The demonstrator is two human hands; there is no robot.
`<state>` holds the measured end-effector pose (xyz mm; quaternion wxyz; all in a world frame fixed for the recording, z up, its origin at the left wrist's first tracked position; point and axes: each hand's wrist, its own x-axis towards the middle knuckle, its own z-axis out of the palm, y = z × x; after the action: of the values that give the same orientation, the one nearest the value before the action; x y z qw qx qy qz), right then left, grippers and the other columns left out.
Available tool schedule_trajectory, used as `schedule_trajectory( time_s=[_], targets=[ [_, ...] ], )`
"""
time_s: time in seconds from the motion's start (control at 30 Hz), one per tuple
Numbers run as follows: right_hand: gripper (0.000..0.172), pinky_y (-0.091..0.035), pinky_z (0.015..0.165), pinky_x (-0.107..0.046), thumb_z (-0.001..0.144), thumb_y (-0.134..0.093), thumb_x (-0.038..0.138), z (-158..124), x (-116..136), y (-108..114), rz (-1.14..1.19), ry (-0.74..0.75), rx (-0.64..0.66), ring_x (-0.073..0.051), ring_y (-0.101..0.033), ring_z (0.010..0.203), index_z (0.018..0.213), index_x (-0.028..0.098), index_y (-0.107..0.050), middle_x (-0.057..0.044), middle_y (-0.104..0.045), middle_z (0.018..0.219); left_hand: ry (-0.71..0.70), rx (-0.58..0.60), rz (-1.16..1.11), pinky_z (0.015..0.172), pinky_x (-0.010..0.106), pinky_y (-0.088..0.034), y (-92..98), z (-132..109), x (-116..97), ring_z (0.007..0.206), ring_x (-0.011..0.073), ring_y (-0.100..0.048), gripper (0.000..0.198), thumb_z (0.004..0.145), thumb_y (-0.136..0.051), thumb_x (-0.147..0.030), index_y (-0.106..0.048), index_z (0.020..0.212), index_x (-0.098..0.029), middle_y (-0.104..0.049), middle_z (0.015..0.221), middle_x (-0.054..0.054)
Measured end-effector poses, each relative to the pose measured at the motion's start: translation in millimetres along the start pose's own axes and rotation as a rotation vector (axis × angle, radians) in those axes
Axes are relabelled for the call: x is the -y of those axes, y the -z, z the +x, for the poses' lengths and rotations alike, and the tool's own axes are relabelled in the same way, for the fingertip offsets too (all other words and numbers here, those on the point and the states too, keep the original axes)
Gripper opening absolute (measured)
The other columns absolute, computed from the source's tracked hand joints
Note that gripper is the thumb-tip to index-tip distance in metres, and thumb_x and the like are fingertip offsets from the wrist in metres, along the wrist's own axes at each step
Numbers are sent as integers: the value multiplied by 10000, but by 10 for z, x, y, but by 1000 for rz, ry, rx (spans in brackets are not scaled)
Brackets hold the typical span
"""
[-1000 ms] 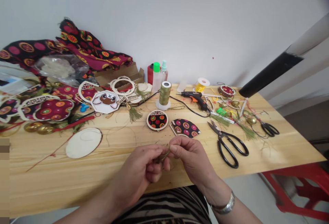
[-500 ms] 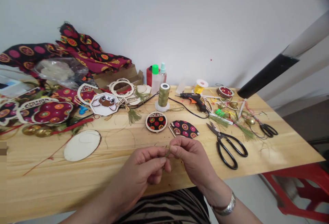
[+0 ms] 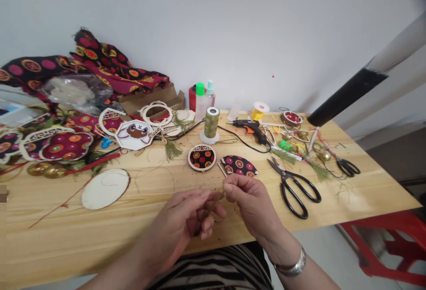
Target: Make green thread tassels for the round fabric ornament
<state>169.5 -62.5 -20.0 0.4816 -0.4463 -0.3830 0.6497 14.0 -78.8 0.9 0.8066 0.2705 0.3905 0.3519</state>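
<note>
Between my two hands, low over the front of the table, runs a small bundle of olive-green thread (image 3: 218, 196). My left hand (image 3: 186, 219) is curled, with the thread lying across its fingers and partly hidden in the palm. Thumb and forefinger of my right hand (image 3: 248, 199) pinch the thread's other end. Just beyond them lie a round wooden-framed pendant (image 3: 202, 158) with patterned fabric and a fan-shaped fabric piece (image 3: 238, 166). Black-handled scissors (image 3: 294, 188) rest to the right of my right hand. Behind the pendant stands a spool of olive thread (image 3: 211, 123).
At left lie a white oval disc (image 3: 105, 189), a sheep-faced octagon (image 3: 134, 134) and fabric-covered shapes (image 3: 68, 145). Patterned cloth (image 3: 116, 66) is heaped against the wall. A glue gun (image 3: 249, 128), yellow spool (image 3: 259, 111) and smaller scissors (image 3: 348, 167) lie right. A red stool (image 3: 376, 245) stands beside the table.
My left fingers have loosened from a pinch into a wider curl, showing more thread. My right hand has shifted slightly right, still pinching the thread.
</note>
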Motion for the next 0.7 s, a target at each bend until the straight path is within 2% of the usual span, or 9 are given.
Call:
schedule_trajectory(
  time_s=[0.1, 0.2, 0.3, 0.37, 0.47, 0.53, 0.6, 0.7],
  targets=[
    [131, -320, 542, -213, 688, -670, 225, 6, 8, -9, 2, -10, -19, -79, -374, 520, 601, 152, -606, 51, -478, 525, 16, -29, 50, 478, 219, -317, 8, -3, 20, 502, 69, -417, 211, 808, -603, -275, -710, 928, -138, -663, 758, 77],
    [141, -305, 537, -214, 677, -681, 234, -2, 20, -20, 3, -19, -37, -78, -358, 522, 594, 151, -602, 53, -462, 526, 30, -64, 109, 440, 199, -245, 11, 12, 35, 463, 45, -329, 159, 791, -627, -274, -707, 807, -139, -637, 684, 37],
    [141, -297, 537, -220, 673, -692, 245, -7, 6, -15, -7, -20, -39, -79, -350, 526, 598, 153, -615, 52, -457, 530, 8, -101, 192, 422, 204, -200, 11, 32, 40, 437, 41, -283, 218, 797, -612, -298, -680, 673, -131, -594, 602, 3],
    [143, -285, 531, -223, 700, -683, 286, -4, -20, 3, -26, -22, -40, -81, -352, 530, 661, 151, -655, 47, -456, 537, -16, -127, 234, 421, 209, -196, 12, 39, 39, 431, 42, -301, 244, 799, -604, -311, -669, 644, -134, -585, 585, -4],
    [245, -291, 530, -225, 768, -622, 380, 2, -56, 41, -23, -3, -96, -85, -380, 550, 832, 152, -684, 27, -493, 606, -30, -158, 227, 422, 209, -196, 16, 44, 34, 441, 48, -325, 234, 794, -610, -322, -671, 669, -134, -581, 582, -3],
    [257, -314, 539, -227, 793, -596, 397, -5, -60, 59, -24, 52, -188, -87, -402, 570, 886, 169, -666, 16, -521, 669, -35, -169, 201, 421, 208, -195, 18, 49, 30, 447, 52, -322, 220, 791, -615, -325, -679, 706, -131, -576, 579, -2],
    [175, -342, 562, -230, 787, -616, 348, -28, -43, 62, -78, 143, -269, -93, -427, 592, 845, 186, -646, 17, -540, 694, -40, -171, 188, 421, 208, -192, 18, 53, 26, 449, 52, -314, 224, 795, -610, -326, -681, 721, -127, -580, 585, 3],
    [54, -387, 616, -245, 746, -651, 213, -83, 0, 31, -242, 307, -273, -116, -481, 648, 709, 187, -622, 12, -557, 689, -43, -164, 204, 422, 212, -187, 22, 52, 30, 445, 52, -303, 240, 805, -596, -333, -676, 716, -125, -591, 592, 8]
  ],
)
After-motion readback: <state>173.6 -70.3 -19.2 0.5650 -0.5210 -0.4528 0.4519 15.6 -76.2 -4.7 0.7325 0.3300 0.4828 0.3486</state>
